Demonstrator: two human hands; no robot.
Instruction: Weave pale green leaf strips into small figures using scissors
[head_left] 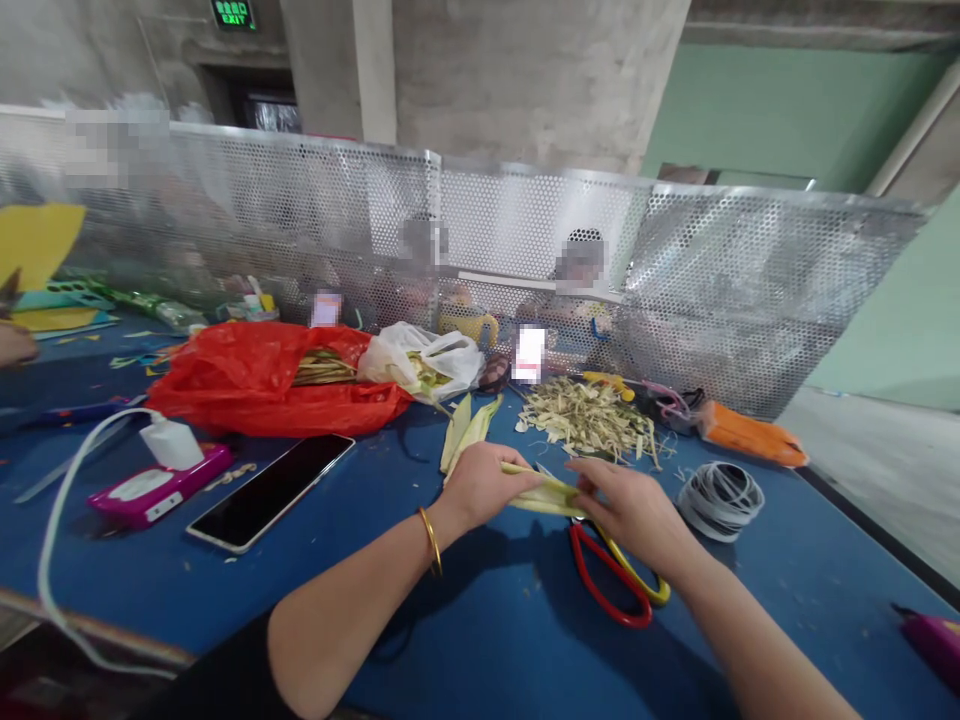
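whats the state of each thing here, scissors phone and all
Husk strip, held by left hand and right hand
Scissors, lying down, blades partly hidden
Phone, face up, screen dark
Charger, plugged into power strip
Red bag, open
Exit sign, lit
Grey cord, coiled

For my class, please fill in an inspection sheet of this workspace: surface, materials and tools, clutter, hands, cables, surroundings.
Surface: blue tabletop, small scraps scattered on it.
Materials and tools: pale green leaf strip in hand; scissors with red and yellow handles beneath it; heap of cut pieces beyond.
Clutter: red plastic bag, white plastic bag, dark-screened phone, grey coil, orange packet.
Hands: left hand and right hand hold opposite ends of the strip.
Cables: white cable runs from the purple power strip over the near table edge.
Surroundings: perforated metal screen behind; lit exit sign above.
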